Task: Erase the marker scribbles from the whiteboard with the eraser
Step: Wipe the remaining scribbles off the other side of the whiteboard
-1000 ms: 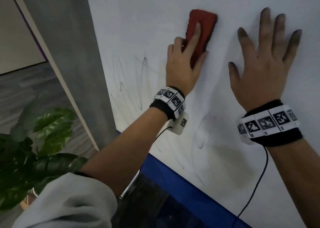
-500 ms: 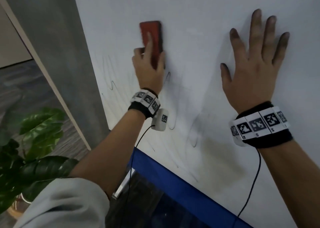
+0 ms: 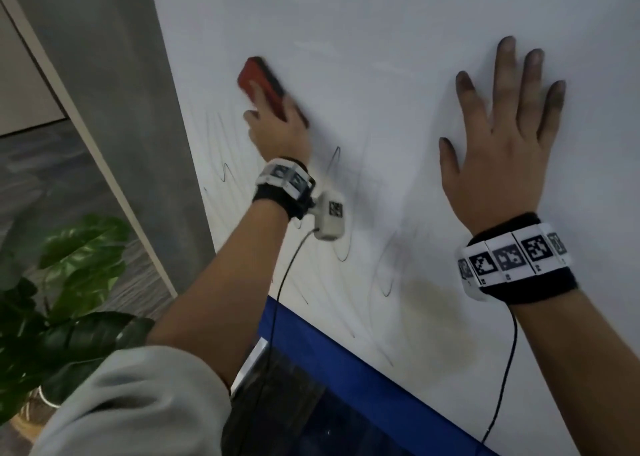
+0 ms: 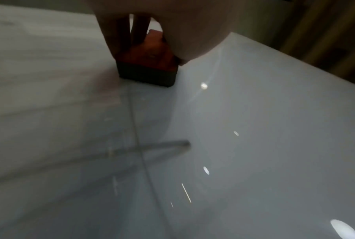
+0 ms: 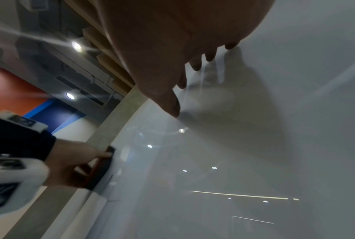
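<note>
My left hand (image 3: 277, 123) grips a red eraser (image 3: 259, 83) with a dark felt base and presses it against the whiteboard (image 3: 381, 40) near the board's left edge. The left wrist view has the eraser (image 4: 152, 64) flat on the board under my fingers. Thin black marker scribbles (image 3: 341, 244) remain below and left of that hand, with a grey smudge lower down. My right hand (image 3: 498, 137) lies flat on the board to the right, fingers spread and tips darkened. In the right wrist view, those fingertips (image 5: 210, 55) touch the board.
A grey wall strip (image 3: 138, 144) borders the board on the left. A blue band (image 3: 363, 369) runs under the board's bottom edge. A green leafy plant (image 3: 62, 300) stands at the lower left. Cables hang from both wristbands.
My left hand has swept the eraser leftward across the board, from near the right hand to close by the left edge, and the eraser has tilted. The right hand stays planted.
</note>
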Action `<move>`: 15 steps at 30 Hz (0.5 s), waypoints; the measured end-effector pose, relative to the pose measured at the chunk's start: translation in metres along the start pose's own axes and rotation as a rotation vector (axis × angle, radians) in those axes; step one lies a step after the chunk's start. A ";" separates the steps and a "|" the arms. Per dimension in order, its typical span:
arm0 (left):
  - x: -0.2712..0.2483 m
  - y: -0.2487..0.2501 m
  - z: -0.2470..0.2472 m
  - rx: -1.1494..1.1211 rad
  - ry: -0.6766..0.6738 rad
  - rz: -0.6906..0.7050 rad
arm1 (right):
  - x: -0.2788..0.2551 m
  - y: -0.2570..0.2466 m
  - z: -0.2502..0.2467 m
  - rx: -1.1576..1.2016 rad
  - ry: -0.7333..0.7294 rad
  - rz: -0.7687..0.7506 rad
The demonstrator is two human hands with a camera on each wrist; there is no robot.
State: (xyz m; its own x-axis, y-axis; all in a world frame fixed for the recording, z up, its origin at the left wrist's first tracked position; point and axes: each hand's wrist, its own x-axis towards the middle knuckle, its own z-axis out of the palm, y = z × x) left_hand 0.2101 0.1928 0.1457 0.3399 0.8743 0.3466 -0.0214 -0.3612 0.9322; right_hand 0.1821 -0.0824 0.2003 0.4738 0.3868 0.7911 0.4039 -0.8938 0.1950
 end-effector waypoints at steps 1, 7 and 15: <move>-0.019 0.008 0.002 -0.018 -0.015 0.127 | 0.000 -0.001 0.000 -0.001 0.001 0.002; -0.026 -0.029 0.004 0.137 -0.035 0.298 | -0.002 0.011 0.000 -0.003 -0.021 -0.045; -0.072 -0.015 0.010 0.021 -0.050 0.190 | -0.012 0.018 -0.003 0.002 -0.027 -0.088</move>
State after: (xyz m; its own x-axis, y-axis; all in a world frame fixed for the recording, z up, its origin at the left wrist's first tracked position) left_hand 0.1956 0.1318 0.1059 0.3782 0.7725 0.5102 -0.0699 -0.5257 0.8478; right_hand 0.1814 -0.1042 0.1967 0.4579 0.4696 0.7549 0.4460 -0.8559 0.2620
